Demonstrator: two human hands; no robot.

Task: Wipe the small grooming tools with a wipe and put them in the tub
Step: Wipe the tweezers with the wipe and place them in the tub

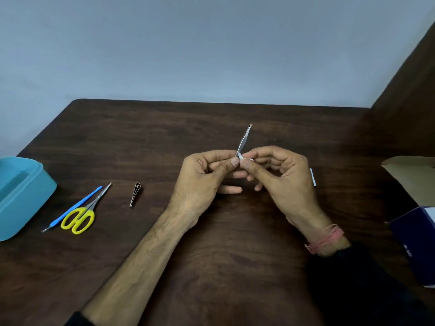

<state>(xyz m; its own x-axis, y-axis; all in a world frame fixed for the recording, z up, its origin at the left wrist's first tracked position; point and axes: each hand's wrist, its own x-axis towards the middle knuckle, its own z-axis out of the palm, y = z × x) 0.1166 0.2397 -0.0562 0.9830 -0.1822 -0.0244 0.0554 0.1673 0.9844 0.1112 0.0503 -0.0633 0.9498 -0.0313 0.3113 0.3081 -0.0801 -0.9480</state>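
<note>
On the table [211,267] the tub [26,196] at far left looks empty, scissors [82,215], blue pick [75,205] and clippers [135,194] wait beside it unwiped, while the left hand [202,177] pinches tweezers [243,140] mid-table and the right hand [280,177] pinches a wipe [244,157] against them.

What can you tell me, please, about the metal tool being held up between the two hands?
The metal tool is a slim, silvery, shiny strip, apparently tweezers, with a darker, slightly widened tip at the top. It stands nearly upright above the table, leaning a little to the right, not touching the tabletop. The left hand pinches its lower end between thumb and forefinger. The right hand presses a small white wipe against the same lower end. Its bottom is hidden inside the fingers.
</note>
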